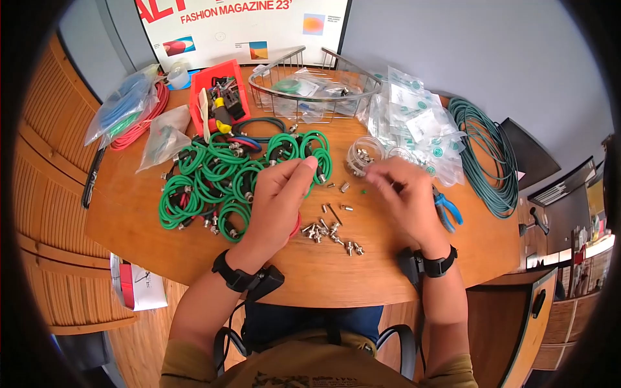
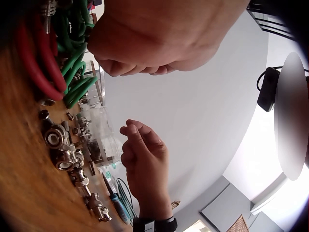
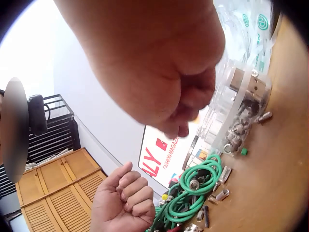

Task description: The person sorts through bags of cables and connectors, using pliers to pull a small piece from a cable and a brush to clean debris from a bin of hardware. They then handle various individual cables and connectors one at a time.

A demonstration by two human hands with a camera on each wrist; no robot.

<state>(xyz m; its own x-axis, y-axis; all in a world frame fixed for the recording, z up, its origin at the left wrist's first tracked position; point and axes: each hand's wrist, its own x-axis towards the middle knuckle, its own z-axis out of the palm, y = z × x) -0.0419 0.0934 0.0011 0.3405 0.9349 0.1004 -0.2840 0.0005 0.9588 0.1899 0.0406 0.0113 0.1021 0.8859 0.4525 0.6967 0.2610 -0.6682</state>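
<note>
My left hand (image 1: 281,200) is raised over the table beside the coiled green cables (image 1: 213,168). Its fingers are curled into the palm with the thumb along the top, and nothing shows in it in the right wrist view. Near the clear plastic jar (image 1: 352,169) hovers my right hand (image 1: 404,197), blurred in the head view. Its thumb and fingertips come together in the left wrist view, with no object visible between them. Metal BNC connectors (image 1: 321,231) lie loose between the hands. More small metal parts (image 3: 236,133) are inside the jar.
Blue-handled pliers (image 1: 447,210) lie right of the right hand. A red bin (image 1: 236,74) of tools, a wire basket (image 1: 317,96) and plastic bags (image 1: 420,123) line the back. A dark green cable coil (image 1: 488,161) sits at the far right. A tiny green piece (image 1: 364,191) lies near the jar.
</note>
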